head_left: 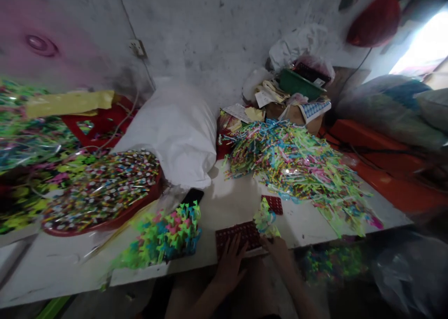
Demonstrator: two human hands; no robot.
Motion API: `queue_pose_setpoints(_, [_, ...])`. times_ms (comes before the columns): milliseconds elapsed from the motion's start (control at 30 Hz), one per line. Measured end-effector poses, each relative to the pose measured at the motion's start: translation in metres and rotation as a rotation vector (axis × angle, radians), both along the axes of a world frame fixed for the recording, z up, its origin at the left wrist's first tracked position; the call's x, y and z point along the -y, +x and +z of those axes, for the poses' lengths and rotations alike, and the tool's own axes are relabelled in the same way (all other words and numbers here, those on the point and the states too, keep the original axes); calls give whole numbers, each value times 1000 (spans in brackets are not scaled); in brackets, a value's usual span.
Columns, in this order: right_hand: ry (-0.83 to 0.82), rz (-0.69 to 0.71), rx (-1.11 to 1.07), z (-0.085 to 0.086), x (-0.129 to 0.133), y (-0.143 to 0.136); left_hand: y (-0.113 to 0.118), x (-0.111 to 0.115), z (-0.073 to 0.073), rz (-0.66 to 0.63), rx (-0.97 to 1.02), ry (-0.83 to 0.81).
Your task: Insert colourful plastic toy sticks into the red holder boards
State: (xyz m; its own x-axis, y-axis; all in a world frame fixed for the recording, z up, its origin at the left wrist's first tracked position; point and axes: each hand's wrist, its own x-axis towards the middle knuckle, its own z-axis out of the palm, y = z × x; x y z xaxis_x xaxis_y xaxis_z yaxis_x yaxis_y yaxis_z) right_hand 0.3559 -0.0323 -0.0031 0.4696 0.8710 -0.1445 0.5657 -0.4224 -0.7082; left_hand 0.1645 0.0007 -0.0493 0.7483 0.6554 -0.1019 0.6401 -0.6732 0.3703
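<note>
A dark red board with rows of small holes (pixel 241 235) lies at the table's front edge. My left hand (pixel 231 258) rests flat on it with the fingers spread. At the board's right end, my right hand (pixel 275 249) has its fingers drawn together; what they pinch, if anything, is hidden. Just beyond those fingers, a cluster of small green, yellow and blue plastic pieces (pixel 265 217) covers the board's corner. A second, smaller red board (pixel 272 204) lies partly behind the cluster. To the left, green, blue and pink plastic figures (pixel 170 232) stand packed together.
A heap of thin colourful plastic pieces (pixel 301 165) spreads over the right of the table. A red basin (pixel 129 214) of small multicoloured pieces stands left. A white sack (pixel 175 127) leans on the wall behind a dark phone (pixel 193 196). A green bin (pixel 301 83) sits at the back.
</note>
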Motion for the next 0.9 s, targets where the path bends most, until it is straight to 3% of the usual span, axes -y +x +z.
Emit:
queue_pose_setpoints(267, [-40,33,18,-4,-14,4,1,0,14,22,-31,-133])
queue_pose_setpoints(467, [85,35,-180,-35,6,14,2,-13,17,46,125,-188])
queue_pose_setpoints(533, [207,-10,-130,-52,14,28,13,-36,25,207,282,-186])
queue_pose_setpoints(633, [423,-39,135,-79,15,53,46,-91,43,542,493,-112])
queue_pose_setpoints(767, [544,-32,447,-107,2,71,104,-176,61,638,530,-47])
queue_pose_setpoints(900, [530,-37,605,-118,-1,67,148,-258,80,692,562,-21])
